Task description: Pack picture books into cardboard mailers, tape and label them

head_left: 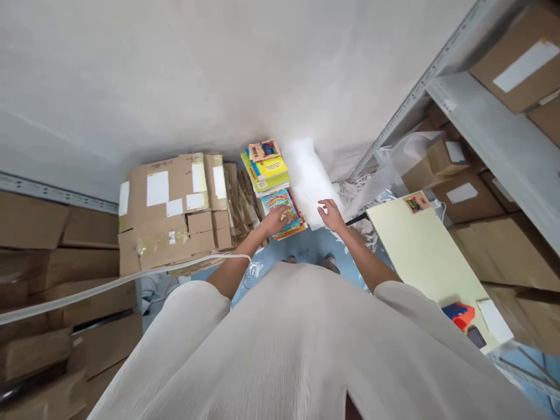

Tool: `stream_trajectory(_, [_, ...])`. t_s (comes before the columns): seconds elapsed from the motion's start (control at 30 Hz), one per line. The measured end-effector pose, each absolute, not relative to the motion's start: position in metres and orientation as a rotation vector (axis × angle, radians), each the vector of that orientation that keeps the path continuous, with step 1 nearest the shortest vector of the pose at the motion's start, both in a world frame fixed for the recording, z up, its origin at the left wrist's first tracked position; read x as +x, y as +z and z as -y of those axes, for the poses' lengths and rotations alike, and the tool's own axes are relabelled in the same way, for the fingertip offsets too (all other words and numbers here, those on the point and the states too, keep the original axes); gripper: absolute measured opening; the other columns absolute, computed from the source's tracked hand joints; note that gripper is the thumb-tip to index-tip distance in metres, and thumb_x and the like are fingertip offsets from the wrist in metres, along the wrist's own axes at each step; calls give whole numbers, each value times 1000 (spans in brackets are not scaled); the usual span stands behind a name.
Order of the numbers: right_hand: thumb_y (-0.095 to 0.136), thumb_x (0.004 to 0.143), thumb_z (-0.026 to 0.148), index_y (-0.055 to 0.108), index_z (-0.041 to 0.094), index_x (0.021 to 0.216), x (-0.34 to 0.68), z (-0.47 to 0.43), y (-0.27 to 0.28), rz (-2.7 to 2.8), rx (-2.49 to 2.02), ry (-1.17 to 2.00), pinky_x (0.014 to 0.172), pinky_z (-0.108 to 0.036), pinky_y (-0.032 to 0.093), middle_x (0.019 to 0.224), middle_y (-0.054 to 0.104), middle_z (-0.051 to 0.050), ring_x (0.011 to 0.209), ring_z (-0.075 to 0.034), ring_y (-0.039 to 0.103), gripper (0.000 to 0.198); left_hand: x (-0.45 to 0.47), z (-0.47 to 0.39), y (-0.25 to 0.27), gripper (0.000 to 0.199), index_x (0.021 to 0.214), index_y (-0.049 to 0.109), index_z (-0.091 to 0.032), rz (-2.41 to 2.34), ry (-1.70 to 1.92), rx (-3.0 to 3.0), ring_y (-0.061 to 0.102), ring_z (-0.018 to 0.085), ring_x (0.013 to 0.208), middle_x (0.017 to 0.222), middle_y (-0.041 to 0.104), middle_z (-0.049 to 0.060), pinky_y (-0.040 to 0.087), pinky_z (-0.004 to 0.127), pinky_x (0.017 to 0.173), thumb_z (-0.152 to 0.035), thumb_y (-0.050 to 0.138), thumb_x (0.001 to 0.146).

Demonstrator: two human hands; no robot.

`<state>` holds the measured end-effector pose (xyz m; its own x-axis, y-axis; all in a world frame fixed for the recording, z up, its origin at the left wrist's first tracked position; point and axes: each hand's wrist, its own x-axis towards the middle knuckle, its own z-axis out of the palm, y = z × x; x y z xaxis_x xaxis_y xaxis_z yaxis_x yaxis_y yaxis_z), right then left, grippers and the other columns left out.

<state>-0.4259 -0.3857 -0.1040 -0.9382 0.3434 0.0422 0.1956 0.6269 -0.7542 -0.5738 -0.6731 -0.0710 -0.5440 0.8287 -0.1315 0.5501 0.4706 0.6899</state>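
Low by the wall, a stack of colourful books point(275, 201) stands on the floor. My left hand point(275, 220) lies on the lower right part of its cover, fingers stretched over the book; I see no grip around the edge. Behind it rises a taller pile of yellow and green books point(269, 169), topped by a small pinkish picture book point(264, 150). My right hand point(331, 214) is open, thumb and curved fingers apart, with nothing between them. It is beside or over a white roll of packing wrap point(308, 181); whether it touches the roll is unclear.
Flattened cardboard boxes point(166, 204) lean on the left. A pale yellow table point(420, 245) on the right bears a small picture book point(417, 202), an orange and blue object point(458, 315) and a phone point(475, 336). Box-filled shelving point(481, 99) flanks it. A white cable point(109, 286) crosses the left.
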Motion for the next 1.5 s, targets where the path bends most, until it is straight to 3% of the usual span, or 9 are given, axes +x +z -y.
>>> stream_trajectory(0.17, [57,107,49,76,25,134,-464,395,-117,2780,-372,1181,115,-55,60,139,70,-16,115,-32,73,41,-572,698,-73,56,160,63,-14,-2324,877,1011,58,36,159,166,64,19,44,53,137,-33,53,109])
stream_trajectory(0.4, [60,99,52,78,22,130,-457,357,-160,2865,-796,1093,111,-56,63,131,72,-17,111,-33,75,46,-551,661,-96,50,153,68,-18,-2269,918,974,62,36,153,159,69,18,52,53,131,-36,54,109])
stream_trajectory(0.57, [66,93,47,77,20,134,-451,307,-179,2931,-1086,964,122,-61,55,142,72,-22,134,-39,69,50,-535,589,-125,58,160,66,-19,-2130,867,1038,68,35,148,158,71,19,54,50,128,-31,59,104])
stream_trajectory(0.67, [66,93,40,75,18,142,-457,284,-189,3016,-1145,929,128,-63,49,161,65,-23,150,-42,60,54,-532,542,-138,65,168,59,-21,-2081,738,1021,63,36,155,169,63,19,51,51,130,-33,61,104])
stream_trajectory(0.8, [66,98,38,74,19,147,-461,271,-196,3113,-1132,913,135,-61,42,171,59,-18,159,-41,53,54,-535,502,-147,64,172,52,-16,-2058,410,917,46,38,170,186,40,22,44,52,135,-32,55,110])
stream_trajectory(0.93, [64,98,36,77,20,143,-461,270,-195,3099,-1104,955,132,-56,45,164,65,-18,152,-37,60,49,-535,495,-149,61,169,53,-14,-2028,236,852,41,40,172,188,32,26,44,53,134,-29,55,110])
stream_trajectory(1.23, [64,94,35,84,21,122,-470,267,-192,2964,-1023,1040,126,-54,53,142,76,-17,137,-35,69,37,-538,498,-153,62,169,51,-17,-1982,234,823,34,36,176,192,24,22,41,50,137,-30,57,110])
stream_trajectory(1.4, [66,93,35,86,17,114,-475,274,-175,2902,-919,1124,117,-48,58,127,82,-17,118,-31,76,34,-539,500,-150,60,166,55,-16,-1992,233,846,40,38,172,190,29,25,43,50,134,-31,61,108])
stream_trajectory(1.5, [70,89,36,84,20,98,-477,279,-155,2822,-979,1098,109,-46,61,112,84,-13,105,-30,76,23,-541,501,-145,56,163,58,-19,-2003,222,877,51,38,165,182,44,24,49,51,128,-30,59,108])
